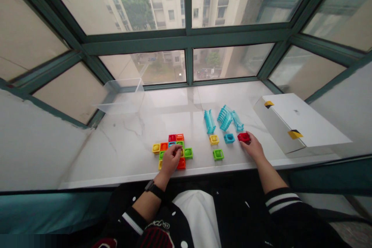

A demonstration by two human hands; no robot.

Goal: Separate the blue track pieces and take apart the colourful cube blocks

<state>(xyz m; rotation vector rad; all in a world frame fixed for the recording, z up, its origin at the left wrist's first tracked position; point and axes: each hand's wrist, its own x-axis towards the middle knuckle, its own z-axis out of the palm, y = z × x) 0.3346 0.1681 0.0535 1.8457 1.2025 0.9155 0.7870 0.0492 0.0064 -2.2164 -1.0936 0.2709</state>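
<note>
On the white sill, a cluster of colourful square plastic blocks, including a red block [172, 138] and a green block [188, 153], lies under my left hand [172, 158]. Its fingers are curled together over the middle of the cluster, and whatever they hold is hidden. My right hand [253, 146] has its thumb and fingers closed around a separate red block [243, 137] at the right. Between the hands sit a loose yellow block [214, 139], a blue block [229, 138] and a green block [218, 154].
Translucent blue track-like pieces, among them a straight piece [209, 121] and a curved piece [225, 117], lie behind the loose blocks. A white box [302, 124] stands at the right, a clear plastic bin [123, 97] at the back left. Windows [188, 38] enclose the sill.
</note>
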